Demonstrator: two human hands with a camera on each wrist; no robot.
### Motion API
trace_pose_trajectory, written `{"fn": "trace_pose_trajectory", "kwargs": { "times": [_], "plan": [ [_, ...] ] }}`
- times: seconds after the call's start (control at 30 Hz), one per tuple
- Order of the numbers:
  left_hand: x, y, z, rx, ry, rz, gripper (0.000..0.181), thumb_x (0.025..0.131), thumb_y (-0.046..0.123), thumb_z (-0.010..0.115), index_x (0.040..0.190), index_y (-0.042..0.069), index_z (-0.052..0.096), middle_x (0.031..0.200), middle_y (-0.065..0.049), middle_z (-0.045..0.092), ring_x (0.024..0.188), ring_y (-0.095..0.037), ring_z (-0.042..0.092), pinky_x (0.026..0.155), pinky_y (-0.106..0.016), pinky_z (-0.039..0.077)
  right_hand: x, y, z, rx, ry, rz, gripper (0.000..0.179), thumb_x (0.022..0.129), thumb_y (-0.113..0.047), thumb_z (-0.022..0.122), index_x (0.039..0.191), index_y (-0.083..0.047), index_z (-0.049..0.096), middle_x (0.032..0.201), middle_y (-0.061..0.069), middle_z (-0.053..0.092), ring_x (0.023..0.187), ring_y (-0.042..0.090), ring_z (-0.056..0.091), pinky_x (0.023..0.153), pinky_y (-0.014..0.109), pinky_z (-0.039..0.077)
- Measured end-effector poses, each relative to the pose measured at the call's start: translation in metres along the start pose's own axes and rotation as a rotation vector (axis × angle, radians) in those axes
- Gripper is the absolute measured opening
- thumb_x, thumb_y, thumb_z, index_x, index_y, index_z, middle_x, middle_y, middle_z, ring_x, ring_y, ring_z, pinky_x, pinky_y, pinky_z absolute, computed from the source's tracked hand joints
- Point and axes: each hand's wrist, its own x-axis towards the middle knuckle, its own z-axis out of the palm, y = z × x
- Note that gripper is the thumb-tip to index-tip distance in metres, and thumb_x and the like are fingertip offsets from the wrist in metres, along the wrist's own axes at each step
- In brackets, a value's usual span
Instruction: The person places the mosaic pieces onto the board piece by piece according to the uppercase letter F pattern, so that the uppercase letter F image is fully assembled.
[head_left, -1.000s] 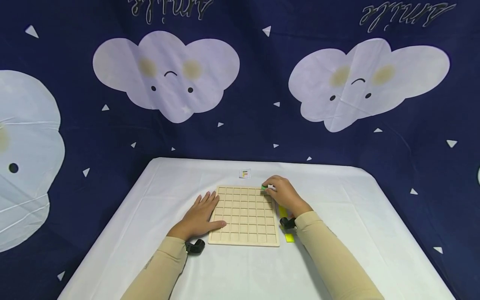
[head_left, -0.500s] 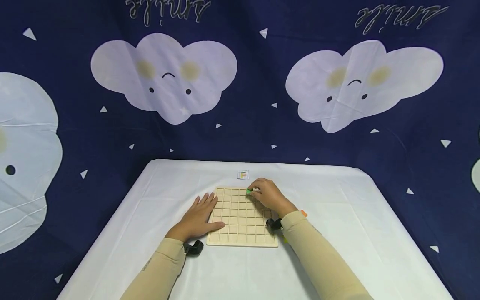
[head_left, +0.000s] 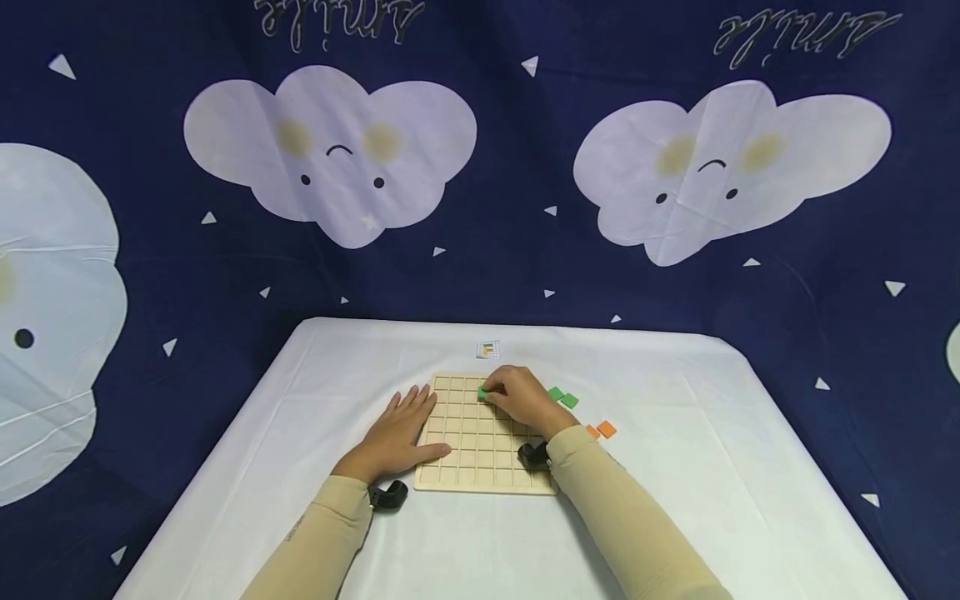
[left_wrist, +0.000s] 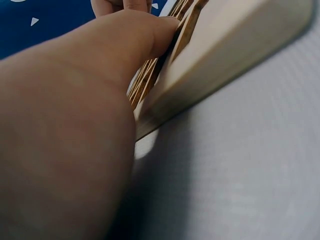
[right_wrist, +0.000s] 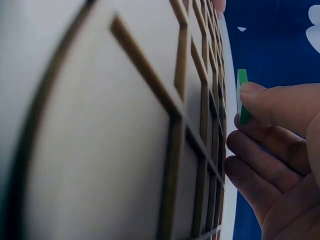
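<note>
I see the right hand pinching a green tile between thumb and finger at the far middle of the grid board; the fingers cover much of the tile, and I cannot tell whether it touches the wood. My right wrist feed shows it edge-on, so its face is hard to make out, and the board's near part blurs and is cut off. The left hand lies on the board's left edge, fingers straight and slightly spread, though in its own wrist feed the thumb and palm block most of them. The right hand and sleeve hide part of the board's right side. Just beyond lie loose green tiles and orange tiles, one orange partly covered. The printed card is too small for me to read.
</note>
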Motion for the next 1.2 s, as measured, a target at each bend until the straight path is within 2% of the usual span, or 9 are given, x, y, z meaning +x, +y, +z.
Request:
{"fn": "trace_pose_trajectory", "kwargs": {
  "times": [0.23,0.4,0.7,0.97,1.2],
  "plan": [
    [0.0,0.001,-0.002,-0.009,-0.004,-0.001,0.107,0.095,0.073,0.058,0.166,-0.001,0.025,0.172,-0.018,0.015,0.159,-0.033,0.008,0.127,-0.049,0.002,0.003,-0.008,0.004,0.026,-0.041,0.002,0.015,0.099,-0.009,0.076,0.114,-0.008,0.079,0.115,0.002,0.071,0.107,0.018,0.067,0.092,0.033,0.056],
    [-0.001,0.0,-0.002,-0.021,0.013,0.003,0.107,0.094,0.072,0.06,0.164,-0.002,0.028,0.172,-0.02,0.018,0.159,-0.035,0.01,0.127,-0.051,0.004,0.008,-0.014,0.006,0.008,-0.033,-0.001,0.015,0.099,-0.01,0.076,0.113,-0.007,0.079,0.114,0.002,0.071,0.105,0.017,0.067,0.092,0.032,0.056],
    [-0.001,0.001,-0.001,-0.004,-0.008,-0.002,0.108,0.095,0.075,0.056,0.166,0.0,0.024,0.172,-0.017,0.014,0.159,-0.032,0.007,0.127,-0.049,0.001,0.013,-0.019,0.012,-0.04,-0.046,0.029,0.013,0.098,-0.01,0.078,0.111,-0.009,0.081,0.112,0.002,0.073,0.108,0.019,0.068,0.096,0.034,0.055],
    [-0.001,0.002,-0.003,0.011,-0.024,-0.017,0.108,0.095,0.075,0.055,0.166,0.001,0.023,0.173,-0.016,0.012,0.159,-0.03,0.005,0.127,-0.046,-0.001,0.015,-0.019,0.016,-0.053,-0.053,0.065,0.013,0.097,-0.01,0.079,0.109,-0.01,0.081,0.11,0.0,0.073,0.104,0.016,0.069,0.093,0.032,0.056],
    [-0.001,0.002,-0.002,0.011,-0.022,-0.016,0.108,0.095,0.075,0.056,0.166,0.0,0.024,0.173,-0.016,0.014,0.159,-0.03,0.006,0.127,-0.047,0.0,0.013,-0.021,0.015,-0.041,-0.062,0.064,0.015,0.097,-0.011,0.08,0.111,-0.008,0.081,0.109,0.002,0.073,0.1,0.016,0.069,0.089,0.032,0.057]
  ]
}}
